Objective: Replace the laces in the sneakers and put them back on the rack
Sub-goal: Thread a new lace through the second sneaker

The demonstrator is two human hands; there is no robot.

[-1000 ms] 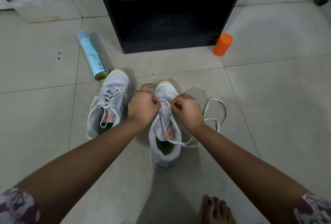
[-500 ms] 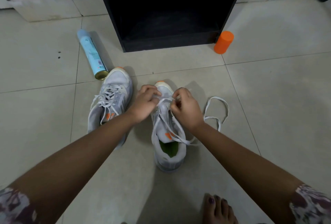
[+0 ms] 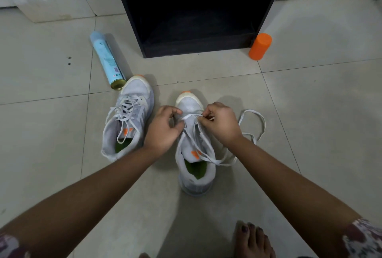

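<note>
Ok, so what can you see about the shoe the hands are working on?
The sneaker is pale grey fabric with a whitish toe cap, orange toe tip, orange tongue marks and a green insole. It stands upright on the tiled floor, toe toward the rack. Its white lace is threaded only near the toe; loose ends trail right. The left hand and right hand pinch it.

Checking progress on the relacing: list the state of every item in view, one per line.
left sneaker: on floor, laced, ends untied.
right sneaker: on floor, lace only through lowest eyelets.
lace: ends trailing loose on floor.
left hand: pinches lace.
right hand: pinches lace.
rack: no sneakers on it yet.
spray can: lying on its side.
orange cylinder: upright beside rack.
</note>
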